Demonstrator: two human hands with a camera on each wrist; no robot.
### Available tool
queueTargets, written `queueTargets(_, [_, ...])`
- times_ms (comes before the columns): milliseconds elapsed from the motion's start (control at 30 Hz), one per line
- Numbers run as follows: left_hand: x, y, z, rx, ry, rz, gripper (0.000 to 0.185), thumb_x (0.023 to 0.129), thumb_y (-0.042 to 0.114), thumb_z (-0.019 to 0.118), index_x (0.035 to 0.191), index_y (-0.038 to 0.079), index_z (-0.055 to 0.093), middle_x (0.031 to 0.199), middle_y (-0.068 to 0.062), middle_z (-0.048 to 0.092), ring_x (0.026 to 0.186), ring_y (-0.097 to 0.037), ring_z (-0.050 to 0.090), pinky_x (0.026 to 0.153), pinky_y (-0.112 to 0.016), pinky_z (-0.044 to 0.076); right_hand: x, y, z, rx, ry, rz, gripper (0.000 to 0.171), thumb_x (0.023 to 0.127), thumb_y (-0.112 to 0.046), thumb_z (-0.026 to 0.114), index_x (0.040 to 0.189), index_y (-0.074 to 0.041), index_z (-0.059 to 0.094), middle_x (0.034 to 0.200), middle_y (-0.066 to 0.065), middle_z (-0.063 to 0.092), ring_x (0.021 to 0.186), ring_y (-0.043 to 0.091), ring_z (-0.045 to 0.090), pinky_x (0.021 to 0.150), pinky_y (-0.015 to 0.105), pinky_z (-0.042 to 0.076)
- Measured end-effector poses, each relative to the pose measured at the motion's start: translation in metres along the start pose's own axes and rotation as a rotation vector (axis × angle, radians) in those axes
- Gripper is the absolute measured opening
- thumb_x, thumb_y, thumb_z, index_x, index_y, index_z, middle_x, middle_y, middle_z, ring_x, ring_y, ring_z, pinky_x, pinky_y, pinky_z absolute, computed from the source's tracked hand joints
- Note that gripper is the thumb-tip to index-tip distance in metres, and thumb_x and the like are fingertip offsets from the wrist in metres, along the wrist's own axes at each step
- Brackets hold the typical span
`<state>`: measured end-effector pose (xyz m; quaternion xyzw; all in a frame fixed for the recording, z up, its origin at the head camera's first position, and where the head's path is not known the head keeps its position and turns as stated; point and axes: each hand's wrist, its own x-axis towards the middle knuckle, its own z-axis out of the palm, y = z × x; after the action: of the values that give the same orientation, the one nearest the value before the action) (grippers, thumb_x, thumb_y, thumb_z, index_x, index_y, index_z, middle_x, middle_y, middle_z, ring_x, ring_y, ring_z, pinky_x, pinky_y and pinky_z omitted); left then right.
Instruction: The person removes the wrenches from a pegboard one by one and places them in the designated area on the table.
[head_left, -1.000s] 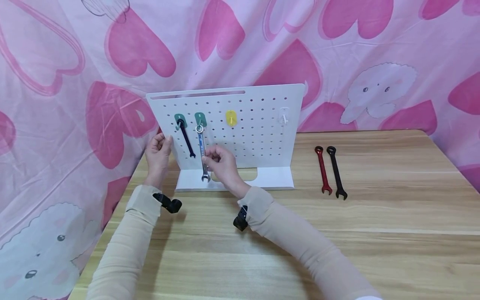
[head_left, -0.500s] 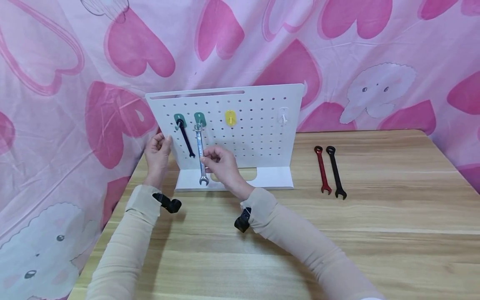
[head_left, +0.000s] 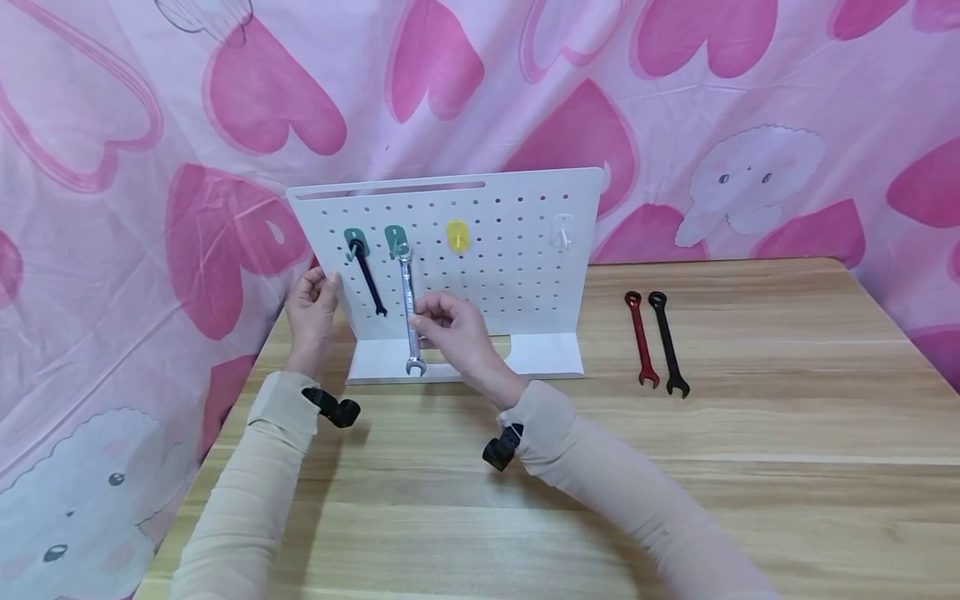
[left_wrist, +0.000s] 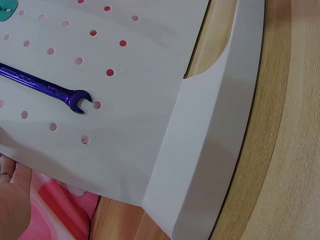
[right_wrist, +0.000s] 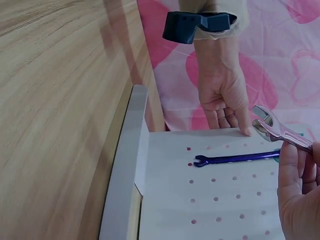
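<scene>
My right hand [head_left: 459,333] pinches a silver combination wrench [head_left: 410,308] by its shank, between thumb and fingers. The wrench stands nearly upright, open jaw end down. Its ring end overlaps the second green hook [head_left: 395,239] in the head view. My left hand [head_left: 312,310] grips the left edge of the white pegboard [head_left: 517,283], thumb at the edge and fingers partly hidden behind it. From the first green hook [head_left: 352,239] hangs a dark wrench [head_left: 369,279], which looks purple-blue in both wrist views. In the right wrist view the silver wrench's open end [right_wrist: 267,125] points away from my fingers.
A yellow hook [head_left: 457,237] and a clear hook [head_left: 562,232] sit farther right on the board. On the wooden table [head_left: 787,442] to the right lie a red wrench [head_left: 642,342] and a black wrench [head_left: 669,343]. A pink heart-print cloth [head_left: 277,92] hangs behind.
The silver wrench's ring end has shifted up and slightly right, now in front of the second green hook. My right wrist has moved a little right and nearer. My left hand keeps its grip.
</scene>
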<state>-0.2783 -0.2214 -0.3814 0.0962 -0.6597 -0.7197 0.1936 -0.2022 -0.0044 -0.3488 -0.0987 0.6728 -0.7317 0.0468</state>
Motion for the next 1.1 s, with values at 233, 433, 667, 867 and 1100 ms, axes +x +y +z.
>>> queueTargets(233, [-0.001, 0.000, -0.001, 0.025, -0.002, -0.001, 0.017, 0.088, 0.028, 0.066, 0.102, 0.019, 0.061, 0.089, 0.006, 0.057, 0.085, -0.008, 0.048, 0.077, -0.018, 0.044, -0.010, -0.006, -0.019, 0.002, 0.024, -0.004, 0.014, 0.089, -0.006, 0.063, 0.102, -0.001, 0.061, 0.090, 0.005, 0.059, 0.077, 0.012, 0.058, 0.073, 0.030, 0.056])
queueTargets(433, [-0.001, 0.000, -0.001, 0.002, -0.005, -0.013, 0.020, 0.087, 0.027, 0.066, 0.105, 0.018, 0.062, 0.093, 0.006, 0.059, 0.089, -0.009, 0.050, 0.083, -0.020, 0.046, -0.017, -0.009, -0.043, -0.010, 0.061, -0.009, 0.014, 0.089, -0.004, 0.063, 0.102, 0.001, 0.061, 0.088, 0.004, 0.060, 0.076, 0.011, 0.059, 0.072, 0.031, 0.056])
queueTargets(667, [-0.001, 0.000, -0.002, 0.015, -0.012, -0.006, 0.018, 0.088, 0.027, 0.065, 0.104, 0.019, 0.062, 0.094, 0.007, 0.059, 0.091, -0.009, 0.050, 0.086, -0.022, 0.045, -0.026, -0.010, -0.080, -0.057, 0.117, -0.042, 0.016, 0.089, -0.005, 0.063, 0.103, 0.003, 0.060, 0.088, 0.003, 0.058, 0.075, 0.010, 0.058, 0.071, 0.030, 0.057])
queueTargets(867, [0.000, -0.001, -0.001, -0.003, -0.009, -0.009, 0.016, 0.088, 0.025, 0.065, 0.102, 0.019, 0.062, 0.091, 0.006, 0.058, 0.088, -0.008, 0.050, 0.084, -0.022, 0.046, -0.037, -0.010, -0.117, -0.096, 0.182, -0.044, 0.019, 0.090, -0.006, 0.062, 0.106, 0.003, 0.058, 0.088, 0.002, 0.058, 0.077, 0.009, 0.058, 0.071, 0.027, 0.056])
queueTargets(1100, [0.000, 0.000, 0.000, -0.005, -0.007, -0.007, 0.017, 0.087, 0.025, 0.066, 0.102, 0.018, 0.062, 0.089, 0.005, 0.057, 0.087, -0.008, 0.049, 0.080, -0.020, 0.045, -0.052, -0.010, -0.166, -0.150, 0.273, -0.048, 0.016, 0.091, -0.007, 0.061, 0.103, 0.001, 0.058, 0.086, -0.002, 0.058, 0.076, 0.006, 0.059, 0.071, 0.025, 0.056])
